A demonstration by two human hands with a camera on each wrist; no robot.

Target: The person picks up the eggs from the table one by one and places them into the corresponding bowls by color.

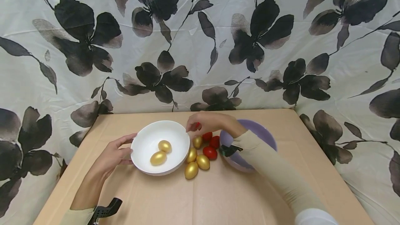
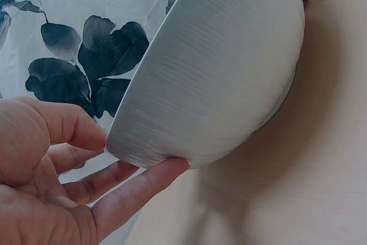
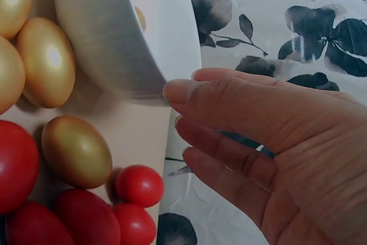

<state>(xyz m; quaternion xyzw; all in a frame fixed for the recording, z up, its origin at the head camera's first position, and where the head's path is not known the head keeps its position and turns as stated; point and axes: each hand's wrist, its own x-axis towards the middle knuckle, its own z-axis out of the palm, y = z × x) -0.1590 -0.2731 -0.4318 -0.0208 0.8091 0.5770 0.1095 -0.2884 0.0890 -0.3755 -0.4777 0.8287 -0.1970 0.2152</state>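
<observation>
A white bowl (image 1: 142,148) with two golden eggs (image 1: 158,158) in it stands left of the table's middle. At its left side my left hand (image 1: 110,155) holds the rim. In the left wrist view, that hand's thumb (image 2: 86,130) is at the rim and a finger lies against the bowl's outer wall. My right hand (image 1: 207,121) is at the opposite rim, fingers loosely bent with nothing held between them. Its fingertip (image 3: 179,91) is right at the bowl's edge in the right wrist view. Loose golden eggs (image 1: 191,170) and red eggs (image 1: 210,152) lie right of the bowl.
A purple bowl (image 1: 265,134) stands to the right, partly covered by my right forearm. Two small red balls (image 3: 139,186) lie beside the eggs, near the table's far edge. The tan table (image 1: 175,200) meets a flower-patterned cloth (image 1: 200,44) at the back and sides.
</observation>
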